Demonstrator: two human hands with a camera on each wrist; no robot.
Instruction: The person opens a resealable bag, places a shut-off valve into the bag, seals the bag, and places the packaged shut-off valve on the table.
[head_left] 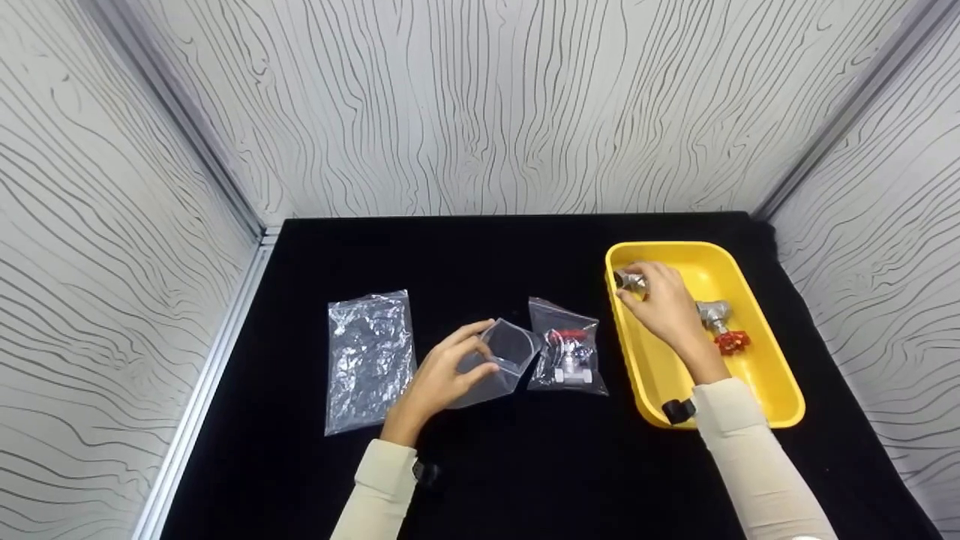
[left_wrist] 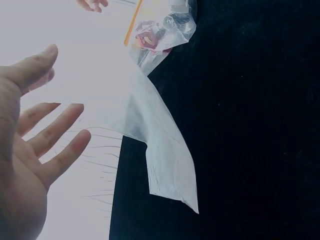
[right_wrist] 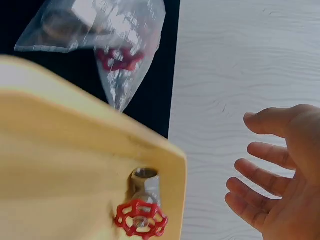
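My left hand (head_left: pixel 439 379) is beside a clear plastic zip bag (head_left: pixel 499 386) whose mouth gapes. In the left wrist view its fingers are spread and relaxed, with the bag (left_wrist: pixel 170 160) apart from them. My right hand (head_left: pixel 664 304) reaches over the far left corner of a yellow tray (head_left: pixel 660 375), around a metal valve (head_left: pixel 636 282) that it partly hides. In the right wrist view the fingers stand loosely apart, away from the valve with its red handwheel (right_wrist: pixel 141 219). Another valve (head_left: pixel 716 319) with a red handwheel lies in the tray.
Between the open bag and the tray lies a clear zip bag (head_left: pixel 568 356) holding a red-handled valve. A flat pile of clear bags (head_left: pixel 369 364) rests on the black table cover (head_left: pixel 510 465) at the left. Wood-patterned panels (head_left: pixel 480 105) enclose the table.
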